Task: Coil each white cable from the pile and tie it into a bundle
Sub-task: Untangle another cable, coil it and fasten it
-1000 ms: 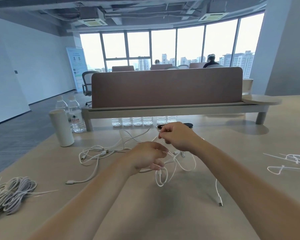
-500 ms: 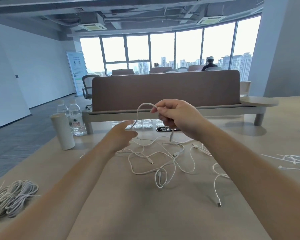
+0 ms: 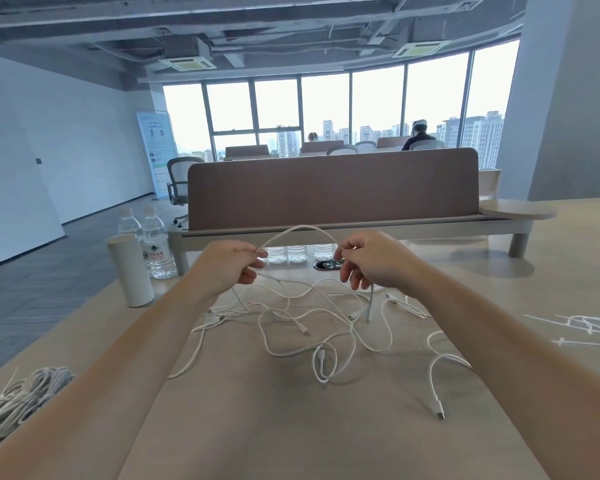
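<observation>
1. Above the middle of the tabletop (image 3: 291,434), the person holds one white cable (image 3: 302,227) up off the surface. It is thin, smooth and plain white, and it arches in a low hump from one hand to the other.
2. The left hand (image 3: 229,268) pinches it between thumb and fingertips at the hump's left foot. From there the cable drops toward the tangle below.
3. The right hand (image 3: 368,259) pinches the other foot, its remaining fingers loosely curled. A short, straight tail hangs down from this grip, with its tip near the tabletop.
4. The pile (image 3: 326,327) lies beneath the hands and just nearer than them. It is loose white cables looped over one another, with small plug ends showing here and there. One plug (image 3: 439,412) trails out alone at the near right.
5. At the near left edge sit coiled bundles (image 3: 21,393), heaped together.
6. White ties (image 3: 589,329) lie scattered at the far right. A white cylinder (image 3: 129,270) and water bottles (image 3: 156,244) stand at the far left.
</observation>
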A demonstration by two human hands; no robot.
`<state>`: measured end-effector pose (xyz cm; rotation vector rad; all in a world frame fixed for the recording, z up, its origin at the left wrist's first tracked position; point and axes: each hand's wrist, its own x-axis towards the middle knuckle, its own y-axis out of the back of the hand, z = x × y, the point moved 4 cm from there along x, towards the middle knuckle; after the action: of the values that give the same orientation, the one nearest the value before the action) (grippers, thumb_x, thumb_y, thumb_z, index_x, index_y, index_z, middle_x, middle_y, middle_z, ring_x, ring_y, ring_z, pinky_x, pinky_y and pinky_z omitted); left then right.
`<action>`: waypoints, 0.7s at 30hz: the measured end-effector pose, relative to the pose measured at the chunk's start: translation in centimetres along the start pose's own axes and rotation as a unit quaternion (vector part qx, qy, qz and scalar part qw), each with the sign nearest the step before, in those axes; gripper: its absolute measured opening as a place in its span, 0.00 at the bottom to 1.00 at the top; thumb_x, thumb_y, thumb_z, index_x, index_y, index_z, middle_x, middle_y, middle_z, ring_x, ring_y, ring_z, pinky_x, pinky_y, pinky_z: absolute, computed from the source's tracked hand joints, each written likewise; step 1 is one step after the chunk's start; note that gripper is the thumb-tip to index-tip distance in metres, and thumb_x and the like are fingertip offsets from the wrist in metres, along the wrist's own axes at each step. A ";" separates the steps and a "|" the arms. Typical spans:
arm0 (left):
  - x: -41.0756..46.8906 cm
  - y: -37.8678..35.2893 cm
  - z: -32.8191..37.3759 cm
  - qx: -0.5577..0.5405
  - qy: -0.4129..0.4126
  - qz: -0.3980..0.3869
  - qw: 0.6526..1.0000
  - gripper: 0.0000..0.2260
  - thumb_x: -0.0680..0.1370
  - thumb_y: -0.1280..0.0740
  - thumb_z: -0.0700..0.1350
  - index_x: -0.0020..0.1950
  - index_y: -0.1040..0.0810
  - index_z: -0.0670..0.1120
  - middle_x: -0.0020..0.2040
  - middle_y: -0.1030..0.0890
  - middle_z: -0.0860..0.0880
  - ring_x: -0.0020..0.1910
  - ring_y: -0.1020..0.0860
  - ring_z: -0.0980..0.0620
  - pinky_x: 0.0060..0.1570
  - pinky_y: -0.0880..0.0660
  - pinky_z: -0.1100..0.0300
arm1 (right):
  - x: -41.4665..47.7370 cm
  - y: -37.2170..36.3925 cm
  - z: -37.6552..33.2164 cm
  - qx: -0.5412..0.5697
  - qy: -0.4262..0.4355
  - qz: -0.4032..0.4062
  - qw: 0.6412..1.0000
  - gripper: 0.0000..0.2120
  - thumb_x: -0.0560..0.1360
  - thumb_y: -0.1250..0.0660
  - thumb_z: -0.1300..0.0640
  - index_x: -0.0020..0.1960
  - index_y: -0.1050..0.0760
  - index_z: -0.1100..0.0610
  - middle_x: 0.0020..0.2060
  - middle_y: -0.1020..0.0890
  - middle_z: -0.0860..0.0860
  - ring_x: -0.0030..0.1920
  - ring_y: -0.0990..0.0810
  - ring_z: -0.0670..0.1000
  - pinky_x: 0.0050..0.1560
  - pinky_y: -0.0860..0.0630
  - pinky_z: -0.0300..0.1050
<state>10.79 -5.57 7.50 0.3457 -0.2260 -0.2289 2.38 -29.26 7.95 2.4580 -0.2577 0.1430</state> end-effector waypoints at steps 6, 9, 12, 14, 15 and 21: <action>0.5 -0.1 -1.9 0.075 0.059 -0.022 0.995 0.07 0.81 0.35 0.35 0.56 0.20 0.36 0.50 0.22 0.41 0.34 0.22 0.46 0.37 0.23 0.58 | 1.1 -0.4 0.1 0.144 0.006 0.085 0.986 0.10 0.81 0.42 0.62 0.48 0.22 0.60 0.31 0.17 0.55 0.25 0.30 0.50 0.30 0.32 0.41; 0.8 -0.2 -4.0 0.067 0.084 -0.005 0.994 0.08 0.80 0.36 0.36 0.55 0.19 0.37 0.47 0.22 0.40 0.37 0.24 0.45 0.41 0.24 0.57 | 1.5 -2.2 0.1 0.118 -0.009 0.051 0.992 0.10 0.82 0.40 0.59 0.48 0.21 0.57 0.32 0.16 0.54 0.25 0.30 0.49 0.30 0.32 0.39; 1.2 -0.4 -5.3 0.052 0.097 0.011 0.994 0.05 0.75 0.33 0.42 0.45 0.18 0.43 0.42 0.21 0.42 0.41 0.25 0.45 0.47 0.29 0.54 | 2.3 -4.3 0.3 0.117 -0.020 0.035 0.992 0.10 0.81 0.40 0.59 0.48 0.21 0.58 0.31 0.16 0.54 0.25 0.31 0.49 0.30 0.33 0.40; 2.4 -0.5 -6.6 0.062 0.099 0.018 0.993 0.05 0.69 0.34 0.44 0.41 0.20 0.45 0.40 0.22 0.44 0.41 0.27 0.45 0.46 0.32 0.54 | 3.2 -5.4 0.4 0.120 -0.034 0.032 0.992 0.10 0.81 0.40 0.60 0.49 0.21 0.59 0.31 0.17 0.54 0.25 0.31 0.49 0.30 0.32 0.40; 2.8 -0.6 -6.9 0.070 0.097 0.015 0.993 0.05 0.70 0.35 0.43 0.42 0.21 0.46 0.40 0.22 0.44 0.40 0.28 0.46 0.44 0.34 0.54 | 3.6 -6.0 0.4 0.119 -0.042 0.028 0.992 0.10 0.81 0.41 0.61 0.50 0.21 0.59 0.30 0.17 0.54 0.24 0.30 0.49 0.29 0.32 0.40; 5.3 -0.6 -8.3 0.034 0.121 0.029 0.992 0.12 0.82 0.40 0.38 0.62 0.21 0.39 0.63 0.22 0.40 0.60 0.24 0.41 0.60 0.27 0.49 | 6.3 -8.3 1.0 0.060 -0.052 0.022 0.997 0.08 0.80 0.42 0.61 0.58 0.27 0.59 0.31 0.16 0.53 0.22 0.28 0.48 0.25 0.34 0.37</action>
<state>17.86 -4.90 0.63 0.4295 -0.0043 -0.1203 10.37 -24.44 3.17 2.5833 -0.3578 0.0491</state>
